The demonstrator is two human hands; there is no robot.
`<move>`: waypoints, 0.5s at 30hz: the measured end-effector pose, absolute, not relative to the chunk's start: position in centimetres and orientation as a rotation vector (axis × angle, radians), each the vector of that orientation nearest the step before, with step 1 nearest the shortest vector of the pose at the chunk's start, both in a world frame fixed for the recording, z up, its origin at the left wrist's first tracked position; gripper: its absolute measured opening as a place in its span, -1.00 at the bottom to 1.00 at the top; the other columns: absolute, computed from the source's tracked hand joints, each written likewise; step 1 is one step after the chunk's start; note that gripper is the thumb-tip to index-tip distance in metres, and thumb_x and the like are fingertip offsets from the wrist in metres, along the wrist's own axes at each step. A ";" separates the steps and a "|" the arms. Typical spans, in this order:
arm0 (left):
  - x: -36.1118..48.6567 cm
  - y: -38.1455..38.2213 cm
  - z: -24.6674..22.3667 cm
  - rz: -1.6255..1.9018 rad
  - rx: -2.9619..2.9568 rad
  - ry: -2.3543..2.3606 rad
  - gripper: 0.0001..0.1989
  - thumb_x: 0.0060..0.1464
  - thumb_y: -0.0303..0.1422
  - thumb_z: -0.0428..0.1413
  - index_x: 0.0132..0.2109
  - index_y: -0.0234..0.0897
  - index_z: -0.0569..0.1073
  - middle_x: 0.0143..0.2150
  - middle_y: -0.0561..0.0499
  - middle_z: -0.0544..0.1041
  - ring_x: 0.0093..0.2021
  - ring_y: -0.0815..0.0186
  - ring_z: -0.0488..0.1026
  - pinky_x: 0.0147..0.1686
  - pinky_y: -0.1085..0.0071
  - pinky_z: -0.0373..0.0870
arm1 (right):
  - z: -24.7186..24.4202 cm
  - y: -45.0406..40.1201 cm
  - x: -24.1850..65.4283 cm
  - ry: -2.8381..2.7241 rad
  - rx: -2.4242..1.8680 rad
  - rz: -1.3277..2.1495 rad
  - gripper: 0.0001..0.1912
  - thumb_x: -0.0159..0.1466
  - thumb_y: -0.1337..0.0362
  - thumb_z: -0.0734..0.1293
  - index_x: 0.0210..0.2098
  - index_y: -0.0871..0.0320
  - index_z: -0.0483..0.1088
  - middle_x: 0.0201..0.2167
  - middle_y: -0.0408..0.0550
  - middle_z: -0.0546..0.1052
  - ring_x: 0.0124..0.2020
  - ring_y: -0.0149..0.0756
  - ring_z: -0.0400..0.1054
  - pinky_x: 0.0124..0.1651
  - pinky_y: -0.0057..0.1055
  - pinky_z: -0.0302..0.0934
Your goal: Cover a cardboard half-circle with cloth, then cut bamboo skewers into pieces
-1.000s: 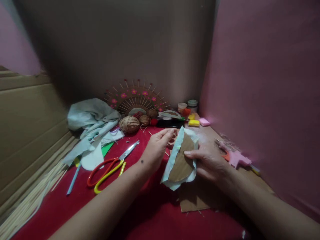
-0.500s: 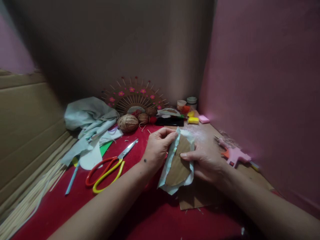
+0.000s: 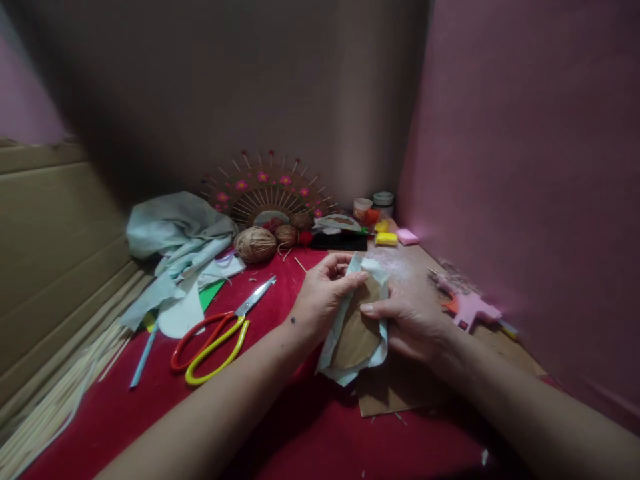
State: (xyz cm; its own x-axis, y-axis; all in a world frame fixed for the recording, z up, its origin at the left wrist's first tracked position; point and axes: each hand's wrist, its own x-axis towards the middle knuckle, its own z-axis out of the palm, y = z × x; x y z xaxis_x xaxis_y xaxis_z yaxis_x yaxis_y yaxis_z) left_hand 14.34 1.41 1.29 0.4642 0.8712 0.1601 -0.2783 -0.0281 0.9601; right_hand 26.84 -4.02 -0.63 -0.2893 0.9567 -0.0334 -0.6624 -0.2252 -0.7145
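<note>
A brown cardboard piece [image 3: 353, 340] with a rounded lower end lies against pale blue fabric [image 3: 377, 357], whose uneven edges fold up around it. My left hand [image 3: 325, 287] grips the upper left edge, its thumb lying over the fabric and cardboard near the top. From the right, my right hand [image 3: 413, 327] holds the same piece, thumb on the cardboard's face and fingers behind, mostly hidden. Both hands are closed on it, above the red cloth. Left of my left hand lie scissors [image 3: 225, 333] with one red and one yellow handle.
A pink glue gun [image 3: 473, 310] rests at right on a cardboard sheet [image 3: 390, 393]. Twine balls [image 3: 255, 244], a dark phone-like slab [image 3: 340, 241] and a decorated fan-shaped piece [image 3: 270, 190] are at the back. Crumpled fabric [image 3: 180, 227] and thin sticks [image 3: 55, 427] lie left.
My left thumb has moved right and slightly down from the fabric's edge onto the top of the cardboard. My right hand keeps nearly the same hold.
</note>
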 end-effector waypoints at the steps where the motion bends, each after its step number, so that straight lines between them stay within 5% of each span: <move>1: 14.3 1.4 1.3 0.989 1.266 0.575 -0.68 -0.13 -0.39 0.30 -0.18 -0.28 0.45 -0.29 0.05 0.51 -0.33 0.39 0.43 -0.29 0.48 0.31 | -0.6 -4.1 26.9 -0.729 -0.574 1.762 -0.51 -0.09 0.57 0.35 -0.14 0.18 0.38 -0.38 -0.08 0.56 -0.23 -0.18 0.47 -0.01 -0.17 0.27; 8: 14.2 1.7 1.4 0.904 1.229 0.625 -0.76 0.02 -0.23 0.20 -0.27 -0.35 0.49 -0.42 0.02 0.49 -0.45 0.41 0.38 -0.39 0.48 0.30 | -0.4 -4.1 26.9 -0.717 -0.563 1.742 -0.52 -0.10 0.60 0.35 -0.16 0.20 0.38 -0.36 -0.07 0.57 -0.23 -0.20 0.48 0.01 -0.20 0.28; 12: 14.4 1.6 1.2 0.920 1.302 0.582 -0.71 -0.09 -0.35 0.28 -0.16 -0.30 0.51 -0.23 -0.01 0.54 -0.28 0.34 0.44 -0.27 0.47 0.32 | -0.4 -4.0 26.9 -0.696 -0.571 1.747 -0.48 -0.11 0.61 0.34 -0.15 0.17 0.37 -0.33 -0.08 0.57 -0.21 -0.19 0.48 0.02 -0.18 0.28; 15: 14.1 1.7 1.4 0.843 1.219 0.523 -0.62 -0.01 -0.19 0.23 -0.05 -0.26 0.48 -0.19 -0.06 0.55 -0.30 0.31 0.46 -0.30 0.44 0.34 | -0.3 -4.0 26.9 -0.703 -0.555 1.735 -0.47 -0.10 0.61 0.33 -0.13 0.17 0.37 -0.31 -0.07 0.57 -0.17 -0.17 0.47 0.04 -0.16 0.27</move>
State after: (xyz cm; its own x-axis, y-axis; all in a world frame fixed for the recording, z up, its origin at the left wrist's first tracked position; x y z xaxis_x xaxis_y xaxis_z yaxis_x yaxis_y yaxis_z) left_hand 14.14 1.74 1.39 0.6009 0.7949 0.0836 -0.2778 0.1096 0.9544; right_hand 26.92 -4.02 -0.29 -0.2616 0.9651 -0.0123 -0.6840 -0.1944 -0.7031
